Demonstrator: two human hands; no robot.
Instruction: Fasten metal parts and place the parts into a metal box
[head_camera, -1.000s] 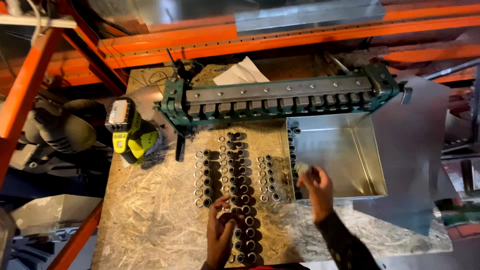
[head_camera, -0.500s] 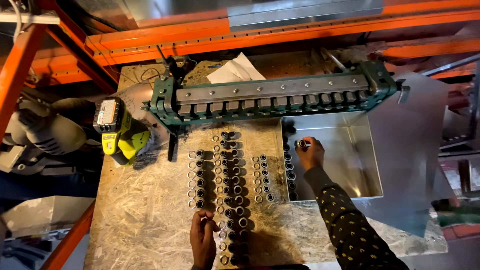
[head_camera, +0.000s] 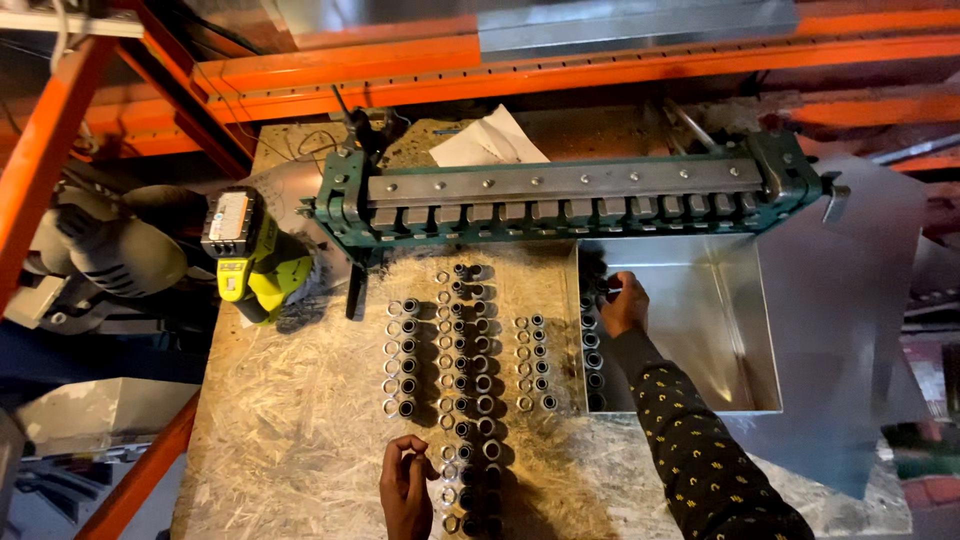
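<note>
- Your right hand pinches a small metal sleeve in the steel tray
- Your left hand curls around sleeves on the worktop
- They look rigid, light, slippery; grip across the sides

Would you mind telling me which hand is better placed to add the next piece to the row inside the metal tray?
Probably the right hand: it is already at the column of rings along the metal tray's left wall. The left hand rests by the rows on the board, farther from the tray.

Shiny metal tray, dull metal rings, rough chipboard bench, painted green metal bender.
</note>
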